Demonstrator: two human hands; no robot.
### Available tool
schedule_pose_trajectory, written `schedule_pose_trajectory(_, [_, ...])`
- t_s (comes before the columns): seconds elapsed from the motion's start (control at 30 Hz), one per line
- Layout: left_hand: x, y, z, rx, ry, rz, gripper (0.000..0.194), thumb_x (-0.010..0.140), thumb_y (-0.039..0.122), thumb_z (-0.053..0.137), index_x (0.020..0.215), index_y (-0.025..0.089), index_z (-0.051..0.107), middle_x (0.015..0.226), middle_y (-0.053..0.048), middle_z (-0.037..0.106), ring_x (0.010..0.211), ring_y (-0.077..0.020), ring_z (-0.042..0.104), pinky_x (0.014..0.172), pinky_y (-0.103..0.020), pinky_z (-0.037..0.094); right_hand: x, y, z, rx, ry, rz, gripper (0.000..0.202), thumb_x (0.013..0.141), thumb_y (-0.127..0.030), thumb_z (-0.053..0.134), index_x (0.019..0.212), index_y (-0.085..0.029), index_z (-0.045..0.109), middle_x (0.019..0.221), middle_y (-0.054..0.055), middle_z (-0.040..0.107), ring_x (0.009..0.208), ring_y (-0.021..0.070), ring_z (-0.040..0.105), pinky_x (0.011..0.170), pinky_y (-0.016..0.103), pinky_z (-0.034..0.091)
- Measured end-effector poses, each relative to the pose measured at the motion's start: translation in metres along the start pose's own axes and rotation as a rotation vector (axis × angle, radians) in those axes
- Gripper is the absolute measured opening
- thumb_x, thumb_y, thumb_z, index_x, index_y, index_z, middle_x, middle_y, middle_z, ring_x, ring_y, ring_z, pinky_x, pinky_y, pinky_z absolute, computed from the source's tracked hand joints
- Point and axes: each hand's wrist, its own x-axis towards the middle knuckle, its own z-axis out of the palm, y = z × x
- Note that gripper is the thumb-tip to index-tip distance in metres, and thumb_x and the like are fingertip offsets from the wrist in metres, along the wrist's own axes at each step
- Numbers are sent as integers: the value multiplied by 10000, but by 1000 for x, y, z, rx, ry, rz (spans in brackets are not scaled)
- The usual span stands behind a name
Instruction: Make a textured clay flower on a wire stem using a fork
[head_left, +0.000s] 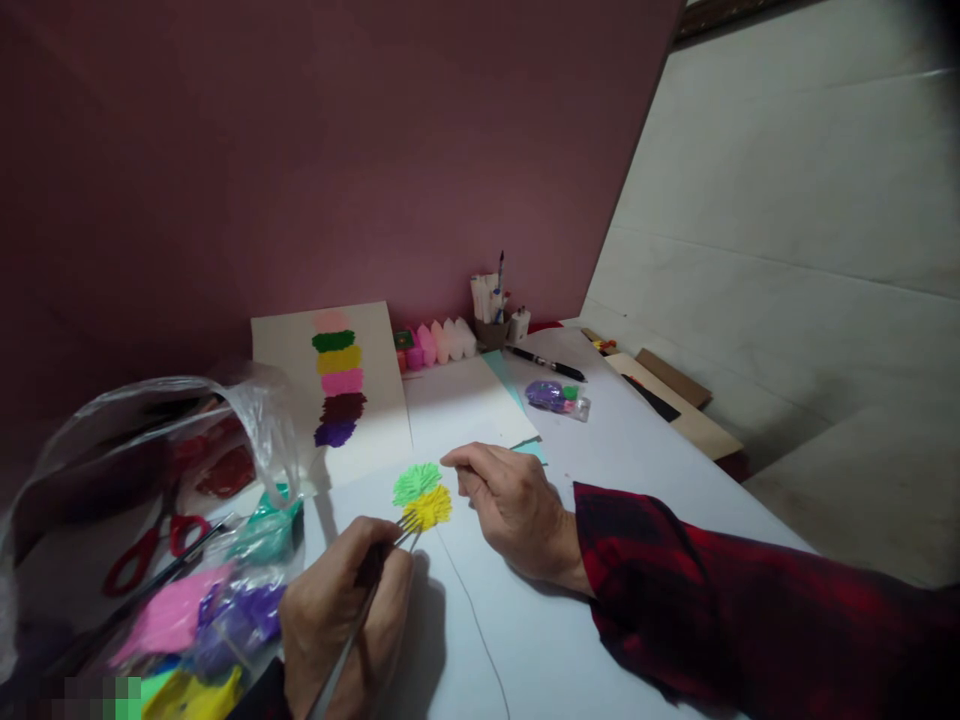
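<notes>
My left hand [349, 610] grips a metal fork [346, 655] by its handle, tines pointing away from me. The fork's tips touch the edge of a yellow clay patch [429, 508] with a rough, ridged surface. Adjoining it on the far side is a light green clay patch [417, 483], also ridged. Both lie on a white sheet [480, 640], where a thin dark line runs from the yellow patch toward me. My right hand [517, 505] rests beside the patches, loosely curled, index fingertip near the green one. Nothing shows in its fingers; the outer ones are partly hidden.
At left, a clear plastic bag [277, 420] stands near red-handled scissors [139, 560] and packs of pink clay [176, 610]. Behind are a card with color swatches [341, 360], a pen cup [491, 330], a black pen [547, 363] and a small purple packet [547, 395].
</notes>
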Motion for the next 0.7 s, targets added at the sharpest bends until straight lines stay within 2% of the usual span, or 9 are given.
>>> schedule_pose_trajectory(0.1, [-1,8,-3,1,-103,-42,107,813,278,552,752,205,603,564,29,524,481,-110,495,430,-196,395,0,-1,0,0,6,-4,282,826,-26,422,1002,-130,616,707,11,595,640,139,564,595,268,416])
schedule_pose_trajectory(0.27, [-1,9,-2,32,-78,-74,129,820,268,541,725,200,595,550,30,514,480,-106,480,440,-196,390,1,0,1,-5,3,1,288,824,-25,424,1007,-134,618,703,9,597,644,140,574,596,268,418])
schedule_pose_trajectory(0.7, [0,-3,-5,96,-141,-95,146,828,324,549,745,224,616,547,49,535,478,-107,483,454,-202,392,1,0,1,-7,1,8,278,838,-35,427,1014,-137,618,738,16,621,649,138,576,604,271,425])
